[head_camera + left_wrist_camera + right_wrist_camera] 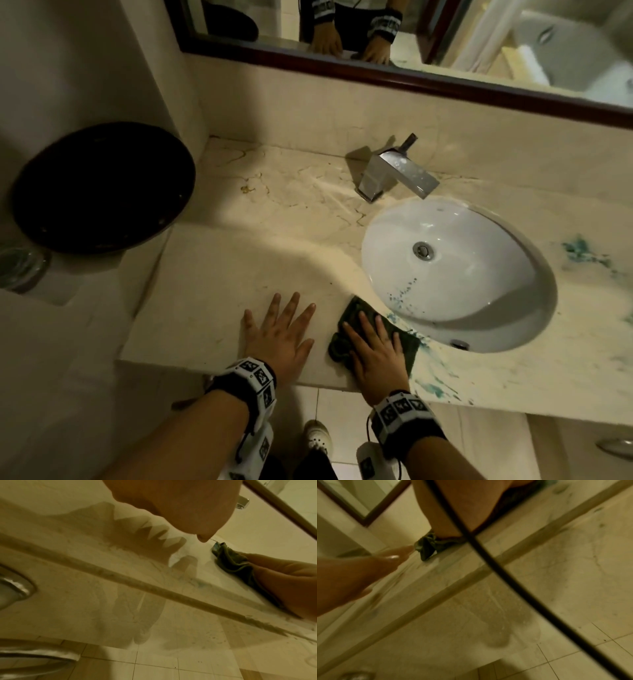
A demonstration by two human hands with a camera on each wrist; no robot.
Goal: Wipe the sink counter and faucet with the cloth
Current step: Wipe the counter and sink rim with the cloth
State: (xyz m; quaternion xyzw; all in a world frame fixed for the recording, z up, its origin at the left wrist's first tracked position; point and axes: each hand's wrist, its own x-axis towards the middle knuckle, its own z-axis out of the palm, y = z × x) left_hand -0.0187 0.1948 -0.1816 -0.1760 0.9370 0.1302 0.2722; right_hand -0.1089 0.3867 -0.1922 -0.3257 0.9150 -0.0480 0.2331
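A dark green cloth (356, 310) lies on the beige marble counter (222, 274) at the front left rim of the white oval sink (455, 274). My right hand (371, 346) presses flat on the cloth (229, 559) with straight fingers. My left hand (279, 330) rests flat on the bare counter just left of it, fingers spread. The chrome faucet (397, 173) stands behind the sink, spotted and untouched. Blue-green smears (431, 383) streak the counter in front of the sink, and another patch (582, 251) lies to its right. In the right wrist view the cloth (428, 546) bunches under my palm.
A black round bowl (102, 186) sits on a lower shelf at the left, with a glass dish (20, 269) before it. A dark-framed mirror (376, 73) runs along the back wall. A brown stain (246, 188) marks the counter's back left. Tiled floor lies below the counter edge.
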